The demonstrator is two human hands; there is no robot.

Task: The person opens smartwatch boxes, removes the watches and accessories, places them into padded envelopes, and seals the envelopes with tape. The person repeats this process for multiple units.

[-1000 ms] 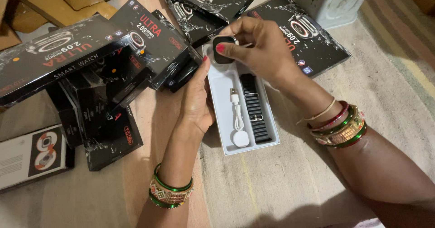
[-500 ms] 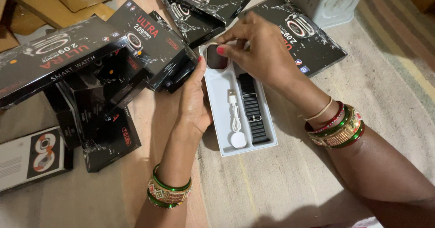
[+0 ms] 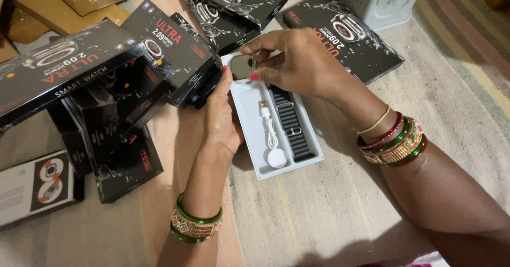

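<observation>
Black glossy cardboard boxes (image 3: 79, 70) stacked far left. Left hand (image 3: 220, 115) flat against white plastic tray (image 3: 249, 113), grip loose, holding nothing. Square dark-faced watch body (image 3: 241, 67) at tray's top end, pinched in right hand (image 3: 297, 62). White cable (image 3: 271, 134), black ribbed strap (image 3: 292, 123) inside.

A woven floor mat (image 3: 329, 214) carries a white tray (image 3: 249, 118) and black boxes (image 3: 340, 33).

Light was soft, warm, even, from above. Soft shadows fell under forearms and beside white tray (image 3: 255, 150). Glossy black boxes (image 3: 74, 70) carried faint sheen, watch face (image 3: 241, 67) pale glare. Centre was sharp; far corners slightly soft, mild wide-angle stretch at edges.
</observation>
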